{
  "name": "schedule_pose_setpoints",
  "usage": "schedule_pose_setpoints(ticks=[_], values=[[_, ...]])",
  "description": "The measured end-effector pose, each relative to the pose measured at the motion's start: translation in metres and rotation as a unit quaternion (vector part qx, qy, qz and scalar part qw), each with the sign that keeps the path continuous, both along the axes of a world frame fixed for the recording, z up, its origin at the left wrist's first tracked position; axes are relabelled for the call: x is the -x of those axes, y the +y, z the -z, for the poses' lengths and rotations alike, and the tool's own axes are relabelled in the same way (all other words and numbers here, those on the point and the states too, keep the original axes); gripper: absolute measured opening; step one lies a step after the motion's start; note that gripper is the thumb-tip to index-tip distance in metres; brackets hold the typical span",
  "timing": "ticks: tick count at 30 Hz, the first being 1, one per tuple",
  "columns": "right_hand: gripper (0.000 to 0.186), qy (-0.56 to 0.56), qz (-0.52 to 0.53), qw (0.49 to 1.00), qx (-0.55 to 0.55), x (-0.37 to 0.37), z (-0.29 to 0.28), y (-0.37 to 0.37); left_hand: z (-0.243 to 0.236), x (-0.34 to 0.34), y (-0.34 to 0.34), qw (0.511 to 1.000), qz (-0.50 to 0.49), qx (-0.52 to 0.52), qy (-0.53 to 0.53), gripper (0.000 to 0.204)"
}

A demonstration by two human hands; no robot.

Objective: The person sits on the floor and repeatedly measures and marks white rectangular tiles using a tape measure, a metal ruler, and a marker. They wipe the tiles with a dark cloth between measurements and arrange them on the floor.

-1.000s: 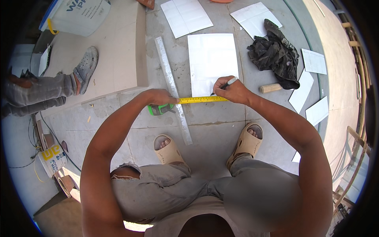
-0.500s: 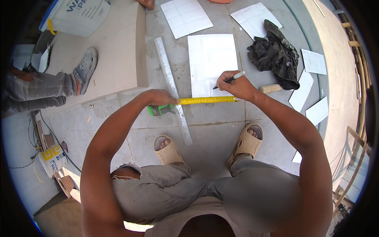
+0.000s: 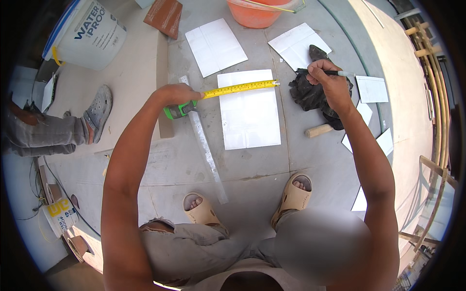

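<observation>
My left hand [image 3: 177, 94] is closed on a tape measure [image 3: 178, 110] with a green and black case. Its yellow blade [image 3: 242, 88] reaches right across the far part of a white tile [image 3: 250, 119], the tip ending near the tile's right side. A flat metal straightedge [image 3: 208, 157] lies at the tile's left, running toward my left foot. My right hand [image 3: 330, 80] grips a dark marker [image 3: 335, 72] with a pale end. The hand is over a crumpled black bag [image 3: 303, 94], off the tile to the right. A wooden handle [image 3: 318, 130] sticks out from beside the bag.
More white tiles [image 3: 216, 46] lie beyond and to the right. An orange bucket [image 3: 255, 12] stands at the far side. A white bucket [image 3: 92, 36] and another person's foot in a grey clog [image 3: 98, 114] are at left, on or beside a raised slab [image 3: 141, 63].
The tape blade has moved from the tile's near edge to its far part, with my left hand. My right hand has lifted away from the tile to the far right, still holding the marker.
</observation>
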State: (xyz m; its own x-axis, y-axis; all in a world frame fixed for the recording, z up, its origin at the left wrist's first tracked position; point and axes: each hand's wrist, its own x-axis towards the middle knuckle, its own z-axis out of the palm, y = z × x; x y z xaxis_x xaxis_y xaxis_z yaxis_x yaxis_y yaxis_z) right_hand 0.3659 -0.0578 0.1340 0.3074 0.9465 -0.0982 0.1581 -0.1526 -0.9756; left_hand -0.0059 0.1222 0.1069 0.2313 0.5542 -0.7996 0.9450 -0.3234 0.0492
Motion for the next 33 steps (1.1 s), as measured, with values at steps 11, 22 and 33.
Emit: schedule_pose_setpoints(ticks=[11,22,33], values=[[0.019,0.034,0.007,0.998,0.042,0.005,0.025,0.003,0.024,-0.008,0.051,0.999,0.025,-0.023,0.022,0.076],[0.023,-0.033,-0.064,0.997,0.028,0.046,0.065,0.098,0.034,-0.009,0.057,0.999,0.028,-0.031,0.020,0.078],[0.022,-0.060,-0.120,0.989,0.064,0.093,0.114,0.128,0.040,-0.003,0.056,1.000,0.009,-0.017,-0.009,0.079]])
